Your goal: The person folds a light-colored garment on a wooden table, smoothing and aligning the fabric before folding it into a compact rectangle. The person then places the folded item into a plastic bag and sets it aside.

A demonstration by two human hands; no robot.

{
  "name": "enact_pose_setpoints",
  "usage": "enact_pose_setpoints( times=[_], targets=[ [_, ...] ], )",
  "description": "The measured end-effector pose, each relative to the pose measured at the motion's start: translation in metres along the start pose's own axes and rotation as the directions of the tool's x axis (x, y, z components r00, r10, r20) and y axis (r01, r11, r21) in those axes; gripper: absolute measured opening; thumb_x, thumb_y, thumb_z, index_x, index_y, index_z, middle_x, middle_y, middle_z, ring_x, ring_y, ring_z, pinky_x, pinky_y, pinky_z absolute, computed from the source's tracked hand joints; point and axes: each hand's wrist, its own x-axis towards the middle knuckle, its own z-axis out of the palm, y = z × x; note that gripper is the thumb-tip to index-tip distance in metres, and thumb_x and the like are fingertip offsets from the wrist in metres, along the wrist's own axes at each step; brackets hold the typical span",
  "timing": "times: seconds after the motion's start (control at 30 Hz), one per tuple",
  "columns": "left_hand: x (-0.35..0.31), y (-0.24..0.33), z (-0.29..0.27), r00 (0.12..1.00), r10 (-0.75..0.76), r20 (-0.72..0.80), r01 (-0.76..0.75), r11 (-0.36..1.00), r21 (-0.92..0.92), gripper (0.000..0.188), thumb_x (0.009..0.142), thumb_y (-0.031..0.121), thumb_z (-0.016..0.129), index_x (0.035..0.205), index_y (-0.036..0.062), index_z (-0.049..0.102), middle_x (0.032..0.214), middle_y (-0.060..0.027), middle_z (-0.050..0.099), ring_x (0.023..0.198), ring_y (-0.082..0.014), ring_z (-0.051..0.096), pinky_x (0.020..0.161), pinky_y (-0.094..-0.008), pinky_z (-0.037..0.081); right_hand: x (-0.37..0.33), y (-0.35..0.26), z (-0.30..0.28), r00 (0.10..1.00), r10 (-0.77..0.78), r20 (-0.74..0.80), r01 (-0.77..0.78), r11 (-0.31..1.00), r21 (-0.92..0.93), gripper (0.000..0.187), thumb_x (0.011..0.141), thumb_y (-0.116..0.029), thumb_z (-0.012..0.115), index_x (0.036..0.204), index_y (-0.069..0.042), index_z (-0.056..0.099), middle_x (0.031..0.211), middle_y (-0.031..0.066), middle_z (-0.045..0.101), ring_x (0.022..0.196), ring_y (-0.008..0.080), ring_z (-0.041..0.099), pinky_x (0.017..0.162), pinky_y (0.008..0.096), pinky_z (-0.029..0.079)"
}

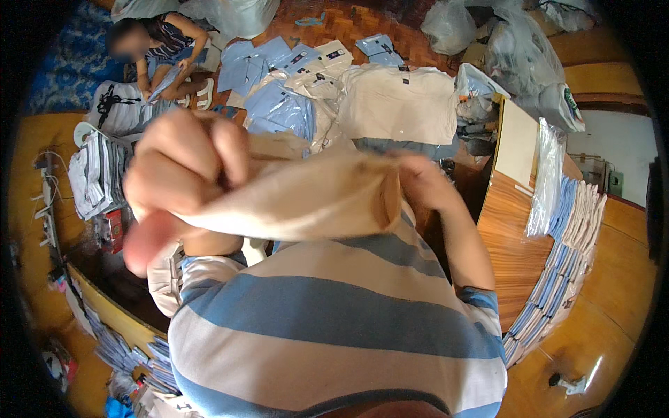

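A piece of beige cloth [306, 205] is stretched between my two hands in front of my chest, blurred by motion. My left hand [185, 174] is raised close to view, its fingers curled closed on the left end of the cloth. At the right end, my right hand [423, 182] grips the cloth near a folded, darker opening. Whether the cloth is a sleeve or another part of a garment cannot be made out. Beyond my hands lies a beige shirt [397, 104], spread flat with a dark label at its collar.
Bagged blue shirts [280, 111] lie left of the beige shirt. A person [167, 52] sits at the far left handling blue cloth. A wooden board [512, 258] stands right, beside stacked folded shirts [550, 292]. Clear plastic bags [519, 59] fill the far right.
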Motion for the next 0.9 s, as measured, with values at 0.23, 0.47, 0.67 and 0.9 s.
enact_pose_setpoints(
  times=[0.23, 0.47, 0.67, 0.9],
  targets=[
    [0.053, -0.018, 0.034, 0.876, -0.428, -0.224, 0.443, 0.525, 0.727, 0.035, 0.095, 0.031, 0.076, 0.101, -0.0001, 0.063, 0.093, -0.0095, 0.06, 0.079, -0.0147, 0.054, 0.069, -0.0263, 0.046, 0.034, -0.074, -0.009, 0.751, -0.193, -0.632, 0.163, 0.981, -0.107, 0.027, 0.101, -0.017, 0.067, 0.12, 0.001, 0.066, 0.101, 0.0088, 0.068, 0.101, 0.0174, 0.065, 0.093, 0.0313, 0.051],
    [0.102, -0.093, 0.043, 0.522, -0.852, -0.046, 0.616, 0.339, 0.711, 0.059, 0.1, 0.033, 0.072, 0.143, 0.0026, 0.046, 0.106, -0.0184, 0.065, 0.097, -0.0207, 0.067, 0.086, -0.0351, 0.054, 0.096, -0.084, 0.03, 0.655, -0.286, -0.7, 0.426, 0.904, 0.029, 0.046, 0.089, -0.013, 0.078, 0.129, -0.002, 0.059, 0.111, 0.0117, 0.069, 0.104, 0.0241, 0.068, 0.095, 0.0373, 0.053],
    [0.083, -0.095, 0.018, 0.781, -0.622, 0.057, 0.297, 0.45, 0.842, 0.08, 0.073, 0.035, 0.094, 0.136, 0.0042, 0.055, 0.099, -0.0135, 0.072, 0.085, -0.0275, 0.071, 0.076, -0.0371, 0.054, 0.04, -0.087, -0.032, 0.574, -0.503, -0.646, 0.038, 0.804, -0.593, 0.02, 0.088, -0.002, 0.062, 0.106, -0.001, 0.07, 0.11, 0.0208, 0.069, 0.102, 0.0357, 0.07, 0.088, 0.0412, 0.055],
    [0.096, -0.117, 0.019, 0.65, -0.727, 0.223, 0.131, 0.396, 0.909, 0.026, 0.083, 0.013, 0.079, 0.103, -0.0002, 0.071, 0.087, -0.0223, 0.072, 0.082, -0.0392, 0.072, 0.072, -0.0396, 0.054, 0.038, -0.107, -0.055, 0.186, -0.576, -0.796, 0.062, 0.815, -0.576, 0.035, 0.089, -0.016, 0.074, 0.12, -0.003, 0.064, 0.115, 0.0166, 0.059, 0.1, 0.0304, 0.063, 0.09, 0.0396, 0.054]
  ],
)
